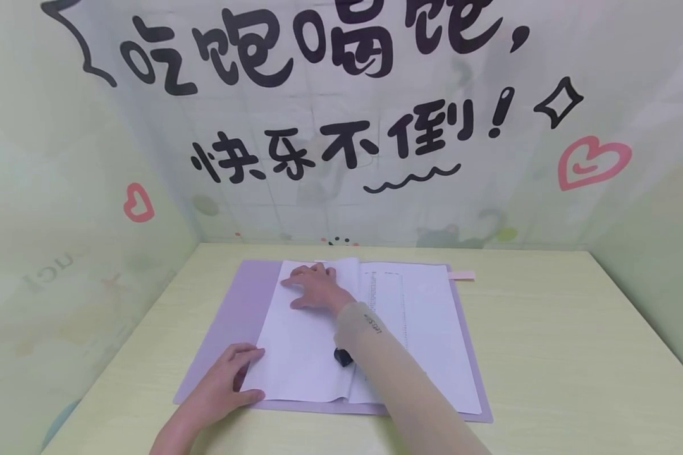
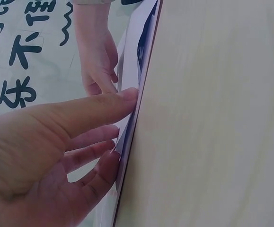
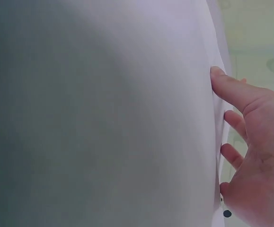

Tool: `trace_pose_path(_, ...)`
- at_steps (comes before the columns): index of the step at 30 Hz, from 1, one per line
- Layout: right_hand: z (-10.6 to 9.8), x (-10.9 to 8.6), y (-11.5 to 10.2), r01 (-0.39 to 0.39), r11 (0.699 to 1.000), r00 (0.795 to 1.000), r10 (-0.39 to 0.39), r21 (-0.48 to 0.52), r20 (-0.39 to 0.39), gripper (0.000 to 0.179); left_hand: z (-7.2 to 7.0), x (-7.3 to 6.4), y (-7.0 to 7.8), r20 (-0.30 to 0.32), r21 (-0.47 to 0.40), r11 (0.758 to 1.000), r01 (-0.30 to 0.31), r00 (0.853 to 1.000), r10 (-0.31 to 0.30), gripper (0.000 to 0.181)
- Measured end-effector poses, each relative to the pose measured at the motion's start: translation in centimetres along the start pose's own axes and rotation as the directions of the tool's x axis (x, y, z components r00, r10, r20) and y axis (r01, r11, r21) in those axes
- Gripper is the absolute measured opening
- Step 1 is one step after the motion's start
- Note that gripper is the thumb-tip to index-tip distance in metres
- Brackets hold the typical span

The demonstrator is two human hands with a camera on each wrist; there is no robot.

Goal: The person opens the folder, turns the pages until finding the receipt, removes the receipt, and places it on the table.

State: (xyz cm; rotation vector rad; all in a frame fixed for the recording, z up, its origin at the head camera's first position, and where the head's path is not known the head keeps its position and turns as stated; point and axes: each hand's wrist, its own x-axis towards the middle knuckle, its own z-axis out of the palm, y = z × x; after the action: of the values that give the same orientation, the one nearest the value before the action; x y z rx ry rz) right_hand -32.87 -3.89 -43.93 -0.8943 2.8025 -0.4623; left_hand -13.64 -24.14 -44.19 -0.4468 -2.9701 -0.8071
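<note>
A purple folder point(image 1: 245, 303) lies open on the table with white paper sheets in it. The left-hand sheet point(image 1: 296, 354) is blank on top; the right-hand sheet point(image 1: 432, 341) carries fine print, partly hidden by the right sleeve. My right hand point(image 1: 317, 287) rests with spread fingers on the upper part of the blank sheet. At that sheet's lower left corner is my left hand point(image 1: 222, 382), its thumb by the bottom edge and its fingers along the left edge. In the left wrist view, the left thumb point(image 2: 103, 109) touches the paper near the folder's rim.
A pink tab point(image 1: 461, 275) sticks out at the folder's upper right. The pale wooden table point(image 1: 575, 341) is enclosed by printed cloth walls point(image 1: 296, 208) at the back and sides. A small black object point(image 1: 343, 357) shows beside the right sleeve.
</note>
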Motion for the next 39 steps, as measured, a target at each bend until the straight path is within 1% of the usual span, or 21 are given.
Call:
trace_pose_path(1,-0.1,0.0,0.0,-0.002,1.0,1.0,0.002,-0.004,0.008,0.056,0.0,0.0,0.1,-0.002,0.014,1.0,-0.008,1.0,0.008,0.065)
trace_pose_path(5,-0.5,-0.1,-0.1,-0.015,1.0,0.999,0.016,-0.014,0.049,0.056,-0.1,0.1,0.4,0.001,0.051,0.999,-0.011,1.0,0.011,0.062)
trace_pose_path(8,-0.7,-0.2,-0.1,-0.021,1.0,0.997,0.021,-0.009,0.078,0.057,-0.2,0.2,0.7,0.008,0.069,0.998,0.0,1.0,-0.001,0.06)
trace_pose_path(12,-0.8,-0.2,-0.2,-0.018,1.0,0.994,0.019,-0.006,0.106,0.057,-0.4,0.4,1.1,0.032,0.086,0.996,0.006,0.999,-0.009,0.059)
trace_pose_path(14,-0.8,-0.1,-0.2,-0.016,1.0,0.993,0.018,-0.015,0.113,0.057,-0.5,0.4,1.2,0.047,0.077,0.997,0.015,0.999,-0.019,0.059)
trace_pose_path(17,-0.7,0.1,-0.1,-0.02,0.999,0.993,0.024,-0.034,0.119,0.057,-0.5,0.5,1.1,0.061,0.03,0.999,0.012,0.998,-0.014,0.06)
trace_pose_path(20,-0.5,0.2,-0.1,-0.021,0.999,0.992,0.027,-0.05,0.124,0.058,-0.4,0.4,0.8,0.06,-0.033,0.999,0.004,0.998,-0.002,0.06)
trace_pose_path(22,-0.4,0.3,0.0,-0.021,0.998,0.992,0.028,-0.055,0.124,0.058,-0.3,0.4,0.5,0.055,-0.056,0.998,0.002,0.998,0.001,0.06)
trace_pose_path(25,-0.4,0.2,0.1,-0.019,0.998,0.993,0.025,-0.053,0.117,0.057,-0.3,0.4,0.4,0.044,-0.061,0.998,-0.001,0.999,0.004,0.06)
trace_pose_path(32,-0.4,0.2,0.2,-0.015,0.999,0.993,0.02,-0.05,0.112,0.057,-0.2,0.3,0.3,0.02,-0.048,0.998,-0.036,0.999,0.037,0.058)
trace_pose_path(39,-0.2,0.2,0.2,-0.015,0.998,0.994,0.021,-0.054,0.107,0.057,-0.1,0.2,0.3,0.007,-0.029,0.999,-0.018,1.0,0.018,0.058)
